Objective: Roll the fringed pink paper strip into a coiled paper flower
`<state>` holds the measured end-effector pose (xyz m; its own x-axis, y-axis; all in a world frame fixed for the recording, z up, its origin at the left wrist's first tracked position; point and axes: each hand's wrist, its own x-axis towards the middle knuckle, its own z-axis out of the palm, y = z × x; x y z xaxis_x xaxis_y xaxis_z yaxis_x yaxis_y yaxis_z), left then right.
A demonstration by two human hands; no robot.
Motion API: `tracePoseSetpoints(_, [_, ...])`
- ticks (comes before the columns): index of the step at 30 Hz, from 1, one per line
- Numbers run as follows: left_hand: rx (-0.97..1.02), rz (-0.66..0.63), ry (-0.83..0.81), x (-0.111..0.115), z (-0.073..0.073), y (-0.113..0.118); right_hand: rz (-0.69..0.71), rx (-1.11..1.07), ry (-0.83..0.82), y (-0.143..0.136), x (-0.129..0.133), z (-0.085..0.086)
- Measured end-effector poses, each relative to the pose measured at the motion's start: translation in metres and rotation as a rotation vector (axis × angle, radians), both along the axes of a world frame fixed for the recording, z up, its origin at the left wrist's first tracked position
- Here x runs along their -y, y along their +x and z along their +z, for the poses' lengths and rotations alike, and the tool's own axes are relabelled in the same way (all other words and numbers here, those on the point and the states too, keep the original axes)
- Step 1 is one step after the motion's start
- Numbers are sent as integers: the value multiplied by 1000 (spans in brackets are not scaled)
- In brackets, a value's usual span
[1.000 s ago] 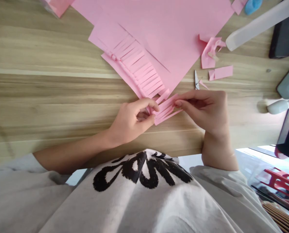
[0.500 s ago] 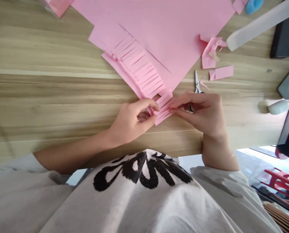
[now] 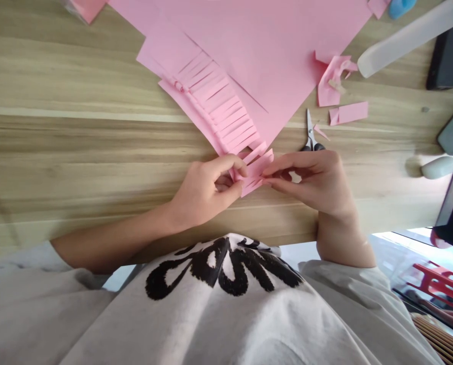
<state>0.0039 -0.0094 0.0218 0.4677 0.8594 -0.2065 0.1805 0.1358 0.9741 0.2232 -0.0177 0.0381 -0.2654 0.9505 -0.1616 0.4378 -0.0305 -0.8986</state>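
A pink paper strip (image 3: 232, 116), cut into a fringe along one side, slants down across the wooden table to my hands. My left hand (image 3: 211, 187) pinches its near end between thumb and forefinger. At the same end, my right hand (image 3: 306, 177) has thumb and fingertips closed on the tips of the fringe. Part of the strip's near end is hidden behind my left fingers. Beneath the strip's far part lies a large pink paper sheet (image 3: 279, 45). Small scissors (image 3: 310, 132) with dark handles rest just beyond my right hand, their blades pointing away from me.
Pink paper scraps (image 3: 330, 83) and a small pink rectangle of paper (image 3: 350, 113) lie right of the sheet. Farther right are a long whitish translucent bar (image 3: 409, 40), a black object (image 3: 449, 56) and a blue object (image 3: 401, 7). The wooden table's (image 3: 77, 132) near edge runs by my shirt.
My right fingertips have shifted slightly left and down along the fringe, and some fringe pieces sit differently. The scissors' handles show more now. My left hand keeps its hold.
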Motion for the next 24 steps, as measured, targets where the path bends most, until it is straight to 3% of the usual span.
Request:
tracePoseSetpoints(4, [-6, -7, -1, -1, 0, 0, 17, -84, -91, 4, -1, 3])
tracePoseSetpoints(10, [27, -15, -10, 0, -1, 0, 190, -319, -247, 8, -3, 4])
tracePoseSetpoints(17, [32, -28, -13, -1, -1, -1, 159, -336, -232, 5, -3, 1])
tracePoseSetpoints(24, [28, -16, -29, 0, -2, 0, 222, -336, -207, 4, -6, 0])
